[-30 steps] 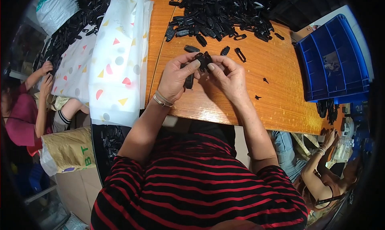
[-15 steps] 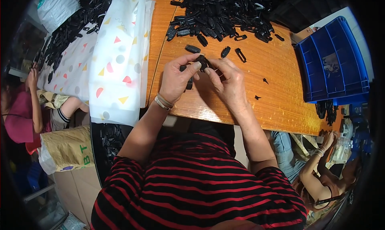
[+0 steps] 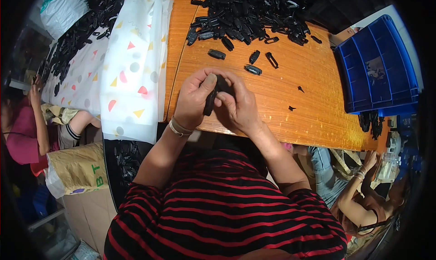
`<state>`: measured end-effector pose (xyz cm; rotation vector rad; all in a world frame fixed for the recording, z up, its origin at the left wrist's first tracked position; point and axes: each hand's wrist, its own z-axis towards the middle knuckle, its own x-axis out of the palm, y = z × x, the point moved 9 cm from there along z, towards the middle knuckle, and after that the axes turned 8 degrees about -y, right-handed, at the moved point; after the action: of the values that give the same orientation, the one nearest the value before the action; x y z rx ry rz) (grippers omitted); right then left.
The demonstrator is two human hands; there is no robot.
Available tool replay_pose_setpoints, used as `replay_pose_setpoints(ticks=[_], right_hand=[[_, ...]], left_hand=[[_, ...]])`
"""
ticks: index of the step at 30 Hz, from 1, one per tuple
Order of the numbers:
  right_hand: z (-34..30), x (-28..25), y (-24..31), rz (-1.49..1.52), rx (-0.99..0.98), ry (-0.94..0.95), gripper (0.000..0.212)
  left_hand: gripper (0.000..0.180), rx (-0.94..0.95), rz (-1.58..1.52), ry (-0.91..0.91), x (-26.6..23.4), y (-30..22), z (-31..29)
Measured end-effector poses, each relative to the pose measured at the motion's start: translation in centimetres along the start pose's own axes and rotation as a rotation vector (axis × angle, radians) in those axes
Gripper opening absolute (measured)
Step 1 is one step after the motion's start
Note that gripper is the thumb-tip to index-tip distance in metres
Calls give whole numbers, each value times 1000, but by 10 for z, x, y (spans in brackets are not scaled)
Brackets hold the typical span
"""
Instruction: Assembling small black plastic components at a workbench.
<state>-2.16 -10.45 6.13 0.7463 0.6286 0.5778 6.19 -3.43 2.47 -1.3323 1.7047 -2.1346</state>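
Above the near edge of the wooden table, my left hand (image 3: 191, 99) is closed round a long black plastic part (image 3: 210, 104), its thumb pressed on top. My right hand (image 3: 240, 106) meets it from the other side, fingers curled over a black plastic piece (image 3: 224, 85). Whether these are one thing or two pieces pressed together I cannot tell, as the fingers cover much of them. Just beyond my hands lie a dark oval part (image 3: 253, 70), another oval part (image 3: 217, 54), a smaller one (image 3: 254, 56) and a slim open black frame (image 3: 272, 60).
A big heap of black plastic parts (image 3: 245, 15) covers the table's far side. Two tiny black bits (image 3: 291, 108) lie to the right. A blue crate (image 3: 377, 69) stands at the right, a patterned white sheet (image 3: 131, 69) at the left. Other people sit on both sides.
Both hands have come nearer to me and closed tighter round the black plastic. An oval part now shows on the table where my right hand was.
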Motion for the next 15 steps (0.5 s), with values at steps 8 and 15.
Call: replay_pose_setpoints(ticks=[8,15], right_hand=[[-17,45,17,289,334,190,48],[2,-15,-23,-91,32,139,27]], left_hand=[[28,-83,313,-146,-34,-44,-52],[19,-368,1072,-316,-175,-118,-182]])
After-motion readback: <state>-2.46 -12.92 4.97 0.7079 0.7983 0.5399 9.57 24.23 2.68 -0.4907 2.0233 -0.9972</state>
